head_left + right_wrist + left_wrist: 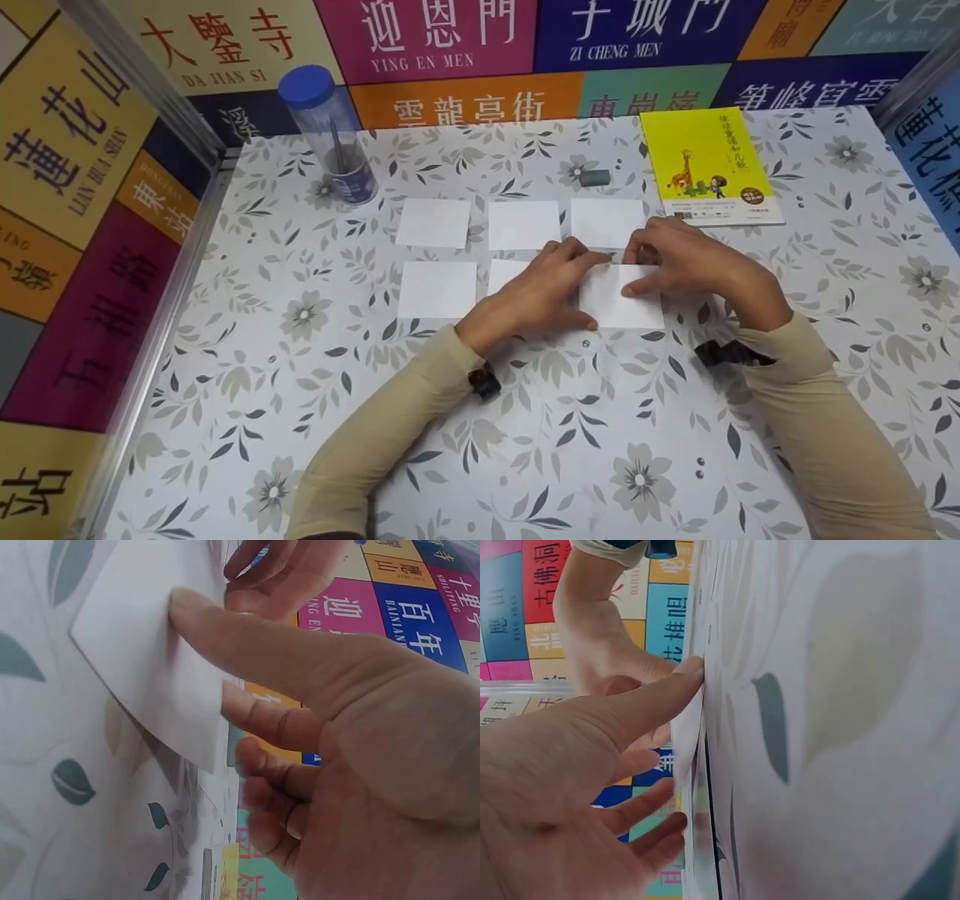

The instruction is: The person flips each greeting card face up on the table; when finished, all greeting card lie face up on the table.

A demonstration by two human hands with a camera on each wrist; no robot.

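A square white paper card [616, 309] lies at the front right of two rows of similar cards. My right hand [686, 259] pinches it, thumb on its face and index finger at its back edge. In the right wrist view the near side of this card [142, 652] stands tilted off the cloth. My left hand [541, 289] is at the card's left side, thumb by the front corner and index finger by the back one. Its fingers [649, 806] are loosely extended in the left wrist view. The left hand partly hides the front middle card [506, 274].
Other white cards [435, 223] lie flat on the floral cloth [300, 420]. At the back left stands a clear bottle [330, 142] with a blue lid. A small green cylinder [595, 178] and a yellow book [709, 161] lie behind the cards. Printed panels [450, 37] border the table.
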